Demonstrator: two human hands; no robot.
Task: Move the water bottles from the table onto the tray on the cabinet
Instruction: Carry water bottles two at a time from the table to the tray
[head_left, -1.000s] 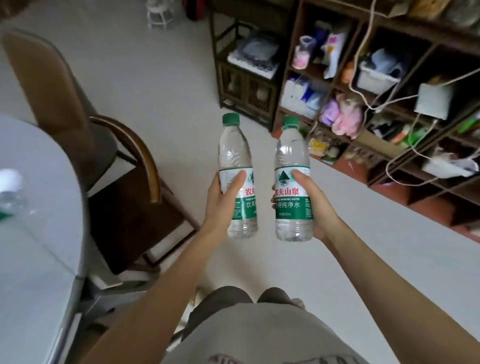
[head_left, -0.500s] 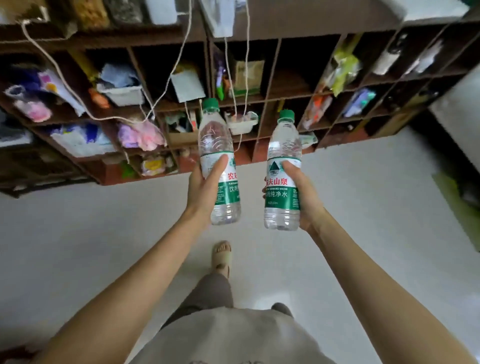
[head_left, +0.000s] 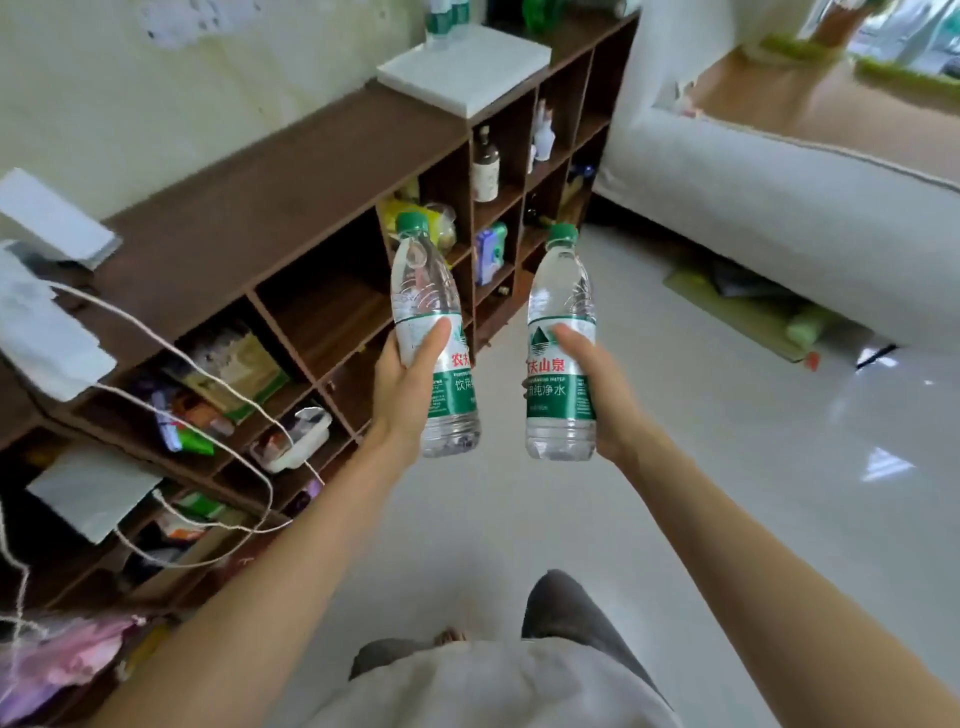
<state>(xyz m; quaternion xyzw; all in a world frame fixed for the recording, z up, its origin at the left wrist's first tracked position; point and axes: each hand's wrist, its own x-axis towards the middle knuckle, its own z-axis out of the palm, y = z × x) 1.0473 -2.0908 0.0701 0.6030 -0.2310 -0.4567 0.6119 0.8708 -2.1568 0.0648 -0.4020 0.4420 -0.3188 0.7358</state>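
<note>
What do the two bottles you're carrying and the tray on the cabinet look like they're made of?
Both water bottles look like thin clear plastic: see-through ribbed walls, green screw caps, glossy printed labels. The tray is a flat white matte slab, possibly plastic or foam; I can't tell which.

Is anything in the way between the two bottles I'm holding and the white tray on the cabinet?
Nothing visible blocks it: open air lies between both bottles and the tray. Bottles already stand at the tray's far end; its near part is bare.

Glossy white floor (head_left: 727, 493); brown cubby shelf (head_left: 291, 197), pale wall (head_left: 208, 78)
</note>
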